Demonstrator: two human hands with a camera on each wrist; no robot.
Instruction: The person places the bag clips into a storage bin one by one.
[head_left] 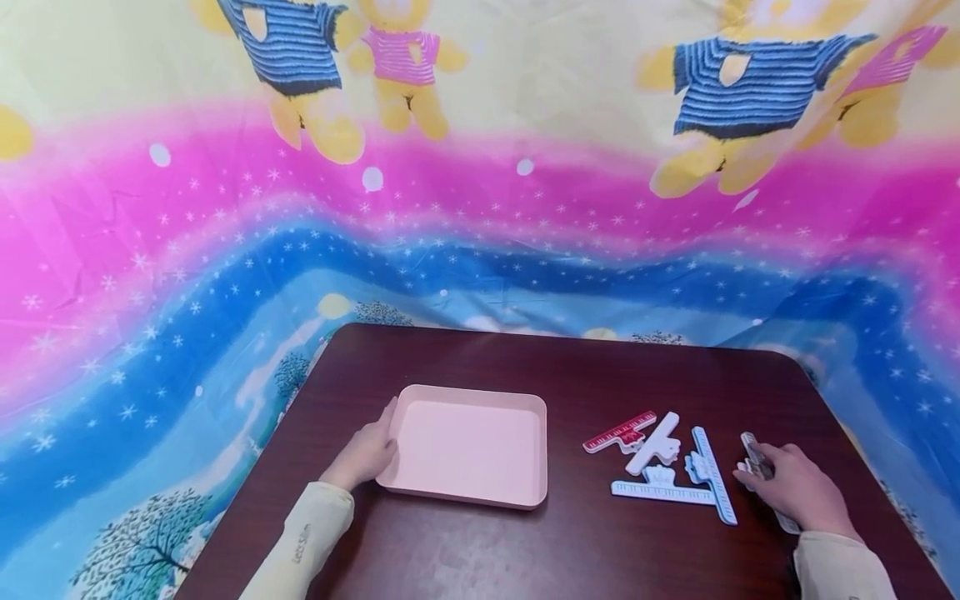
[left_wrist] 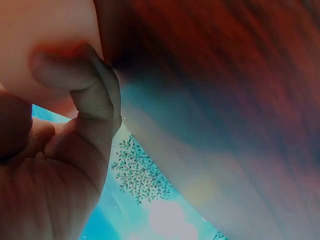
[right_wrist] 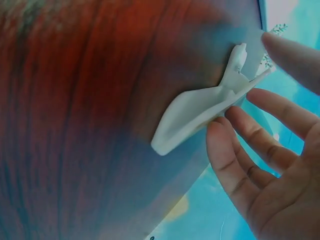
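At its left edge, my left hand (head_left: 369, 450) grips a shallow pink tray (head_left: 468, 498), which holds nothing; in the left wrist view the fingers (left_wrist: 65, 72) curl over the tray wall (left_wrist: 45, 25). On the right, my right hand (head_left: 802, 487) is over a pale plastic clip (head_left: 750, 442) on the table. The right wrist view shows this clip (right_wrist: 200, 107) as white, its long edge close to the spread, slightly bent fingers (right_wrist: 225, 150). Part of it is hidden under the hand in the head view.
Between tray and right hand lie a red clip (head_left: 611, 435) with a piano-key print, a white clip (head_left: 651, 446) and two pale blue clips (head_left: 663, 492), some overlapping. The dark brown table (head_left: 442, 550) meets a printed cloth (head_left: 480, 208) at the back.
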